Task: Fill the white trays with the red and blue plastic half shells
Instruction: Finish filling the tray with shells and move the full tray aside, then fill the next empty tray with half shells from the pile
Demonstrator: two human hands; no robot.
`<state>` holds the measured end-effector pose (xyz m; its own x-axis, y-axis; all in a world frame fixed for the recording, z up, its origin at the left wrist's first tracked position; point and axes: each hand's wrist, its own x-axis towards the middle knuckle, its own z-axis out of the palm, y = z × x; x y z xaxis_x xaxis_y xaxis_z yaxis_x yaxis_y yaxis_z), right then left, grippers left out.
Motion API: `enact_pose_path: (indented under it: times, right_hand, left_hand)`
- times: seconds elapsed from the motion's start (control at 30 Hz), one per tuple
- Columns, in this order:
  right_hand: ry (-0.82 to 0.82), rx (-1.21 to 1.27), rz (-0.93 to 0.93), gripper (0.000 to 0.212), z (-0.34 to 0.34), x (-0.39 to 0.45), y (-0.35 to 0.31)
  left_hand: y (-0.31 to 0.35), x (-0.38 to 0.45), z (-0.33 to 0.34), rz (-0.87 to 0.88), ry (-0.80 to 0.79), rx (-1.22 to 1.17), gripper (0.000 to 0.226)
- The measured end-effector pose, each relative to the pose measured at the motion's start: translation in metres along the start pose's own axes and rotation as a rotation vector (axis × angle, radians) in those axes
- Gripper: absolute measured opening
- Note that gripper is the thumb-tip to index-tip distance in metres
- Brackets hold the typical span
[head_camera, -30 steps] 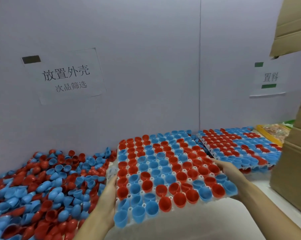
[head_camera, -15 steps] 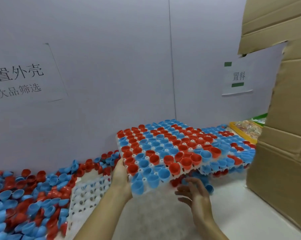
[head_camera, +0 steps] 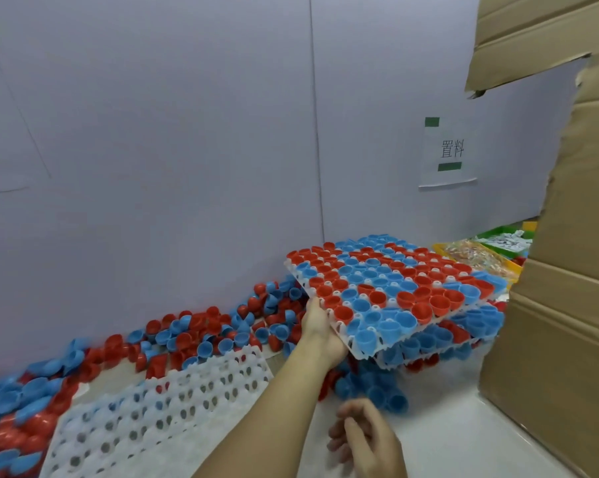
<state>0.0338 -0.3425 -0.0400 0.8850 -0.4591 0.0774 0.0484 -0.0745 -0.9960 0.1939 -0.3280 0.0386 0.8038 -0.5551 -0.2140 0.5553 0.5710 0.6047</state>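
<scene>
The left hand grips the filled tray's near corner, seemingly seating it on the stack (to free worktop space); right hand hangs loosely curled, holding nothing.

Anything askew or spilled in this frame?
Yes. The full tray sits tilted on the stack, its near corner overhanging, held only by the left hand. Loose shells lie spilled on the table under that corner. The right hand holds nothing.
</scene>
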Motion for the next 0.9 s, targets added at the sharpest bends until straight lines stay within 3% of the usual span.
enact_pose_path:
  times: [0.2,0.43,0.6,0.9]
  right_hand:
    - [-0.023,0.001,0.037,0.023,0.002,0.002,-0.001]
    - [-0.012,-0.007,0.02,0.023,0.002,0.004,0.0]
    - [0.009,-0.022,0.001,0.027,0.001,0.006,0.007]
    - [0.036,-0.084,-0.025,0.032,0.004,0.008,0.013]
  left_hand:
    - [-0.014,0.019,0.003,-0.031,0.091,-0.038,0.061]
    - [-0.004,0.017,0.006,0.018,0.261,0.051,0.045]
    - [0.017,0.001,0.004,-0.036,0.234,0.439,0.066]
    - [0.053,-0.049,-0.03,0.027,0.345,0.982,0.045]
